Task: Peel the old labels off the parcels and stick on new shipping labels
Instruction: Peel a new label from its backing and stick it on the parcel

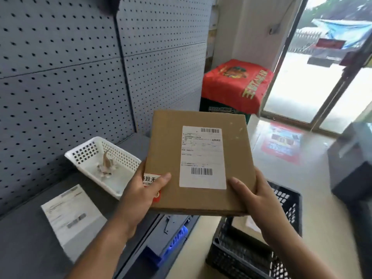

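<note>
Parcel (pixel 165 141) held up off the table (pixel 24 248), L hand (pixel 141 194) & R hand (pixel 257 200) each curled round a near corner; best set it flat, then nail up a corner of the label (pixel 202 158) & peel slow, low angle.

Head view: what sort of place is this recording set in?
Likely a small parcel or courier shop. Signs: a cardboard parcel bearing a barcode shipping label, a grey pegboard wall over a shelf, and a glass door to the outside.
</note>
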Available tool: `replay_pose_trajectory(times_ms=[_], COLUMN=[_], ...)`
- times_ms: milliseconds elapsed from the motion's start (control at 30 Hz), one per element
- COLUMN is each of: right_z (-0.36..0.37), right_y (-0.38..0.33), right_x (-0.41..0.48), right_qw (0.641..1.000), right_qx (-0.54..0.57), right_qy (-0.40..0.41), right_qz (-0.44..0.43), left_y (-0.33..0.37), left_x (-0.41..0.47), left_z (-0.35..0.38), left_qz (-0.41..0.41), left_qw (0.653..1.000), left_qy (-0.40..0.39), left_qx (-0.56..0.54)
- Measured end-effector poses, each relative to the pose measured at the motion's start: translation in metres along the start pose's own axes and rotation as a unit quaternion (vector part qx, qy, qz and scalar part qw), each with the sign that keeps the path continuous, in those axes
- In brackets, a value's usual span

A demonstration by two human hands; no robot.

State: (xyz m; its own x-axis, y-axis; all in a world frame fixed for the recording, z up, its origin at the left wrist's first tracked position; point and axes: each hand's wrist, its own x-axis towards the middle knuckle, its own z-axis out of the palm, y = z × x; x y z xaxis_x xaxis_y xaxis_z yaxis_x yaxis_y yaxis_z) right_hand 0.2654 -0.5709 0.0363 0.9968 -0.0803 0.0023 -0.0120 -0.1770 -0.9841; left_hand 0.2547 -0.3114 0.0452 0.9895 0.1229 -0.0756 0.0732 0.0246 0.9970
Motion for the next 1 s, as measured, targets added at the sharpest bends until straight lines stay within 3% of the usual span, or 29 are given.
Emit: replay_pose_trajectory(times_ms=[400, 700, 1000], right_z=[-0.181, -0.233, -0.253], right_y=[0.083, 0.166, 0.292], right_x=[0.031, 0.061, 0.107], right_qw=[0.99, 0.973, 0.952], right_qx=[-0.001, -0.022, -0.03], right_qy=[0.136, 0.199, 0.193], right_qz=[0.036, 0.114, 0.235], left_y=[-0.048, -0.124, -0.246], left_x=[0.076, 0.142, 0.21], left_z=[0.208, 0.299, 0.346], left_qz=[-0.032, -0.084, -0.12], left_qw=[0.984, 0.962, 0.923], left_qy=[-0.171, -0.256, -0.301], left_qx=[0.034, 0.053, 0.207])
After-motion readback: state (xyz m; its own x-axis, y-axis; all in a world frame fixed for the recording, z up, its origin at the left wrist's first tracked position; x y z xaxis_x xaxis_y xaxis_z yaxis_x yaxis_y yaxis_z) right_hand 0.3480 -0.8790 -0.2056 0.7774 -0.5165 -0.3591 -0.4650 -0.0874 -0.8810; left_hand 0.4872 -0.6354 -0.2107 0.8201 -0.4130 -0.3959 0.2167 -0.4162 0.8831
